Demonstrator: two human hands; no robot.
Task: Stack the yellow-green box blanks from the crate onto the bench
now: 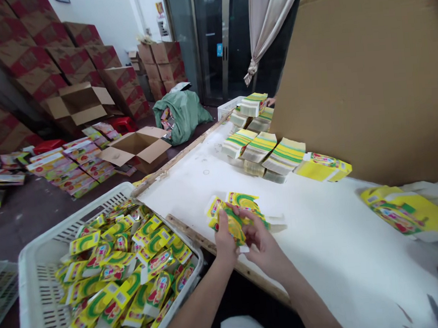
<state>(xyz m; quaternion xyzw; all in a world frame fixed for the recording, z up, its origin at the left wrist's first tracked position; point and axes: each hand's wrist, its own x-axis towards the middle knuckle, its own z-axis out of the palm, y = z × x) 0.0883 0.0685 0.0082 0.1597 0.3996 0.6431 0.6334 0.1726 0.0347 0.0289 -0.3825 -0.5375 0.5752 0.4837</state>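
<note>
Over the white table's near edge, my left hand (226, 238) grips a small yellow and green printed carton (233, 225), thumb along its face. My right hand (262, 245) is curled at the carton's right side, with fingers on its top and lower edge. A white flap shows at the carton's lower end. Just behind it, another yellow carton (245, 200) lies on the table, partly hidden by my fingers. At my left stands a white plastic basket (30, 280) heaped with folded cartons (150, 250) of the same print.
Stacks of flat cartons (284, 154) and a larger yellow box (323, 167) sit farther back on the table (323, 231). A cardboard sheet (364, 77) rises at the right. Yellow packaging (405, 212) lies there. Open cardboard boxes (138, 147) and a green sack (182, 114) are on the floor.
</note>
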